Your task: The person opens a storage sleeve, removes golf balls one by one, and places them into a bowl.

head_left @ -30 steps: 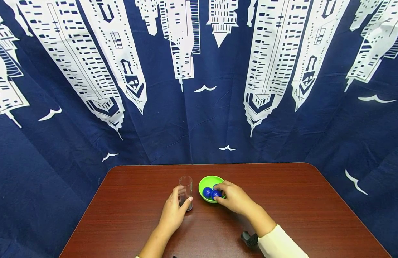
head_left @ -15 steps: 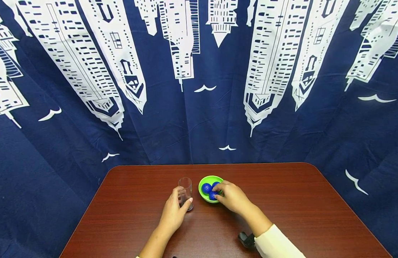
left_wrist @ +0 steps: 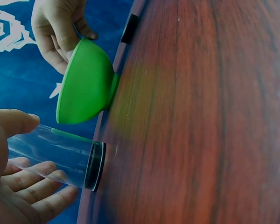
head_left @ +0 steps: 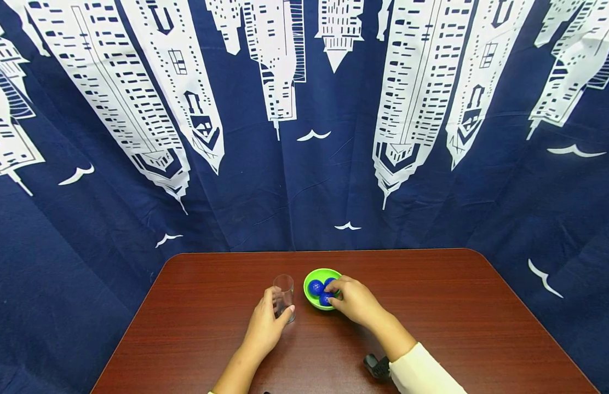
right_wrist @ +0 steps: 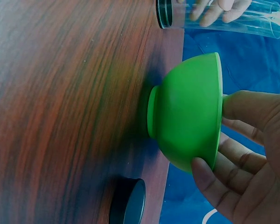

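At twelve o'clock, my left hand (head_left: 265,328) grips the glass (head_left: 284,295); right hand (head_left: 356,301) pinches a ball (head_left: 326,299) in the bowl (head_left: 316,275) — a slip could tip it.

Both hands are bare, with no rings, gloves or watch showing. The right hand (head_left: 356,301) leads back along a bare wrist into a cream, long sleeve (head_left: 425,372) with a smooth, loose cuff. The left hand (head_left: 265,328) runs into a bare forearm (head_left: 235,375), with no sleeve in view.
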Motion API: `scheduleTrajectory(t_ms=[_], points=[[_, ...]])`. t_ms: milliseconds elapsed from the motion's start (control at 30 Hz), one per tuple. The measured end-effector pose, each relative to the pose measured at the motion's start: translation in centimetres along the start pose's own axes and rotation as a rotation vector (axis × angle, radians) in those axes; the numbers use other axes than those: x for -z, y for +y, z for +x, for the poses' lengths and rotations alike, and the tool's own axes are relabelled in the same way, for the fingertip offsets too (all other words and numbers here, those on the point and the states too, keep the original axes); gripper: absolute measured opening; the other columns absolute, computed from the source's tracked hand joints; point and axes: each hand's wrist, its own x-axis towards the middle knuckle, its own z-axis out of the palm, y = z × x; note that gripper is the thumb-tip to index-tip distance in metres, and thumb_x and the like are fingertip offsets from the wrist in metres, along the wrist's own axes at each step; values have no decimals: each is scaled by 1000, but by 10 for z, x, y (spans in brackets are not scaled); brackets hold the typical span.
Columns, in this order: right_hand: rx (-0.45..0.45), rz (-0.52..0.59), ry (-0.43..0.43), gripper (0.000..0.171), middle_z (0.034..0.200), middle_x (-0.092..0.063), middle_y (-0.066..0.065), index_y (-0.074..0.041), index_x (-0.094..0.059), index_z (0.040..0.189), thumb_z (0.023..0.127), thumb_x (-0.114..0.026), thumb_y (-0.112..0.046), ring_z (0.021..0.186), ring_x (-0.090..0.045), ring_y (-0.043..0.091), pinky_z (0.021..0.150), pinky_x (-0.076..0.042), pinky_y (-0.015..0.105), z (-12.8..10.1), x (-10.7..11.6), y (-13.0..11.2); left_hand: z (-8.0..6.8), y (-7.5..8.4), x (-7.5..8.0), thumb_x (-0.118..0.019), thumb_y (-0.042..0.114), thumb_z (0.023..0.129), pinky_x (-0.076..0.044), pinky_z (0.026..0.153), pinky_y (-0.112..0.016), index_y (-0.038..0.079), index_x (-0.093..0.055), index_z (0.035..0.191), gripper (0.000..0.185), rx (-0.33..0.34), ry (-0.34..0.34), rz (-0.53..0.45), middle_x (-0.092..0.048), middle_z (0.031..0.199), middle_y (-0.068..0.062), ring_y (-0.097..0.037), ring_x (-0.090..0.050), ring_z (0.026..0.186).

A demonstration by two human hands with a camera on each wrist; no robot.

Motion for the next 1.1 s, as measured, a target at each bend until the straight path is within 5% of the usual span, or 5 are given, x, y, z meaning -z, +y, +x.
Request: scheduleTrajectory(t_ms=[533,867,1100], points=[[7,63,75,17,93,-68,2,-8,-75,100,85,-80,-12,77,-66,20,67,-51,22,-2,2,-1,-1,5,7,-77,28,90,-49,104,-56,3,-37,149,76,7,36,14,-58,140,-19,-37,-58,129],[42,155,180,13,94,-70,-4,-9,-76,101,89,-77,-13,72,-57,-1,66,-53,23,-6,12,-1,2,12,20,-76,41,89,-43,110,-56,6,-42,147,75,27,104,0,-55,142,-13,-35,-53,134],[83,169,260,9,92,-68,-7,-13,-76,99,90,-75,-12,73,-55,1,66,-51,23,-10,26,-5,2,18,31,-73,48,90,-40,114,-56,8,-45,146,75,8,145,19,-53,144,-11,-35,-49,139]])
